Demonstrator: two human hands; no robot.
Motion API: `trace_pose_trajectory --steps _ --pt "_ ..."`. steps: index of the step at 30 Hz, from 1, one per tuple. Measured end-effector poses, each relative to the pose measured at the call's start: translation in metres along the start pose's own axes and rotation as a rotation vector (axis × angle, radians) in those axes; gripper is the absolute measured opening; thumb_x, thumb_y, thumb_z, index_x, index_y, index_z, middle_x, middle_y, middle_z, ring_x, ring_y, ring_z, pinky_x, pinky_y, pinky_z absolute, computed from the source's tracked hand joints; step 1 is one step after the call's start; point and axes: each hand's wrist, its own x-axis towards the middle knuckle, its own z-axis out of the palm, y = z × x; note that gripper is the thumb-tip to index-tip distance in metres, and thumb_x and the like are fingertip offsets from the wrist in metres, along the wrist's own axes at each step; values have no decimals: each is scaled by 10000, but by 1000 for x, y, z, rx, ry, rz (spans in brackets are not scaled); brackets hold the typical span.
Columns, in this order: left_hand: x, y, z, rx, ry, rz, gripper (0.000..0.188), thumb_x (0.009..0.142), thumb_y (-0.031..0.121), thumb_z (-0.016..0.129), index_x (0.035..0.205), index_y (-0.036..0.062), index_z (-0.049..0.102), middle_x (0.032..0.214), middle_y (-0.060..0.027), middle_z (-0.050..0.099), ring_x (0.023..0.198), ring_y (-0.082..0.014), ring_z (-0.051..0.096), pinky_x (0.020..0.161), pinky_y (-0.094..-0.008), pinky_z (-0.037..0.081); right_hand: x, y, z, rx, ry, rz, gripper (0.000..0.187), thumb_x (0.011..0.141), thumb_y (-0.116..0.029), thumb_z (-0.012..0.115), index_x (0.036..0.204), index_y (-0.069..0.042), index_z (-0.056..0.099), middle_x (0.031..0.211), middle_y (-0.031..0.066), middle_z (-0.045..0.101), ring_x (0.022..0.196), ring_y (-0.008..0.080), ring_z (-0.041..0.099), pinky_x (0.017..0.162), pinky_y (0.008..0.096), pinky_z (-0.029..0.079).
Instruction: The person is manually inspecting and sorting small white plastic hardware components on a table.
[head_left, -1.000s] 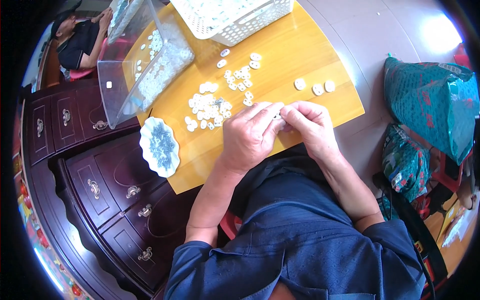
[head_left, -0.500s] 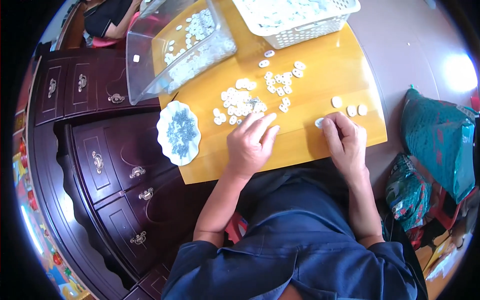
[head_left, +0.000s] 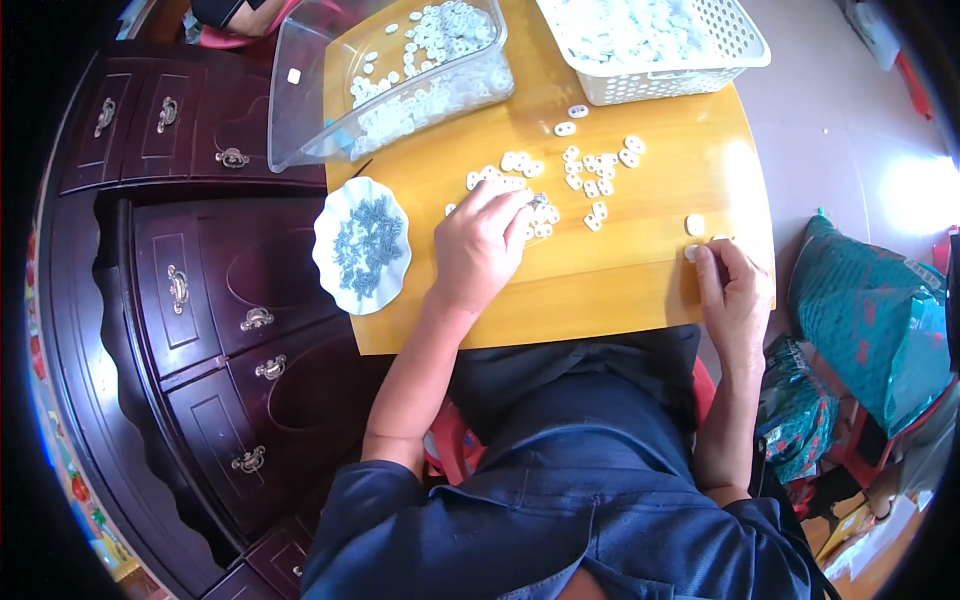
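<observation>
Right hand (head_left: 738, 300): pinching a white oval piece (head_left: 691, 253) — right side of the table (head_left: 600, 290).
Left hand (head_left: 474, 245): fingertips at small metal parts (head_left: 538, 200) among white pieces (head_left: 545, 215) — can't tell if gripping.
Dish (head_left: 323, 250): left, holding grey bits (head_left: 368, 248).
Far side: clear tub (head_left: 300, 120) left, white basket (head_left: 650, 86) right.
</observation>
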Motion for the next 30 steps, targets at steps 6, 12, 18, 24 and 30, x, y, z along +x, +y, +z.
trace_pose_trajectory --steps 6,12,18,24,30 --pt "7 -2 4 2 -82 60 126 809 19 732 911 92 739 887 -57 690 764 -262 682 653 -360 547 0 3 -3 4 85 23 110 922 -128 706 904 -27 664 703 114 661 591 206 645 595 323 506" --pt "13 -3 4 89 -150 122 37 823 83 732 844 108 715 870 -43 681 759 -253 675 652 -358 549 -3 -19 6 161 41 -106 64 901 -61 712 912 -37 654 702 97 652 592 187 646 580 300 501" --pt "23 -16 10 162 -212 219 57 857 131 655 838 77 655 913 -93 657 800 -280 684 662 -395 562 -2 -40 29 221 -109 -160 85 905 -124 713 902 -65 652 724 94 671 624 229 673 594 325 529" --pt "40 -12 -7 206 -372 337 72 859 130 598 863 59 612 964 -135 636 900 -289 693 698 -412 580 0 -57 32 260 -161 -274 84 895 -108 716 885 -59 648 701 117 650 610 271 662 576 351 524" --pt "23 -28 14 177 -321 412 121 848 188 654 852 81 599 886 -99 604 833 -264 672 666 -399 569 -17 -51 41 379 -221 -239 98 880 -88 741 855 -35 662 693 117 676 570 214 678 551 314 532"
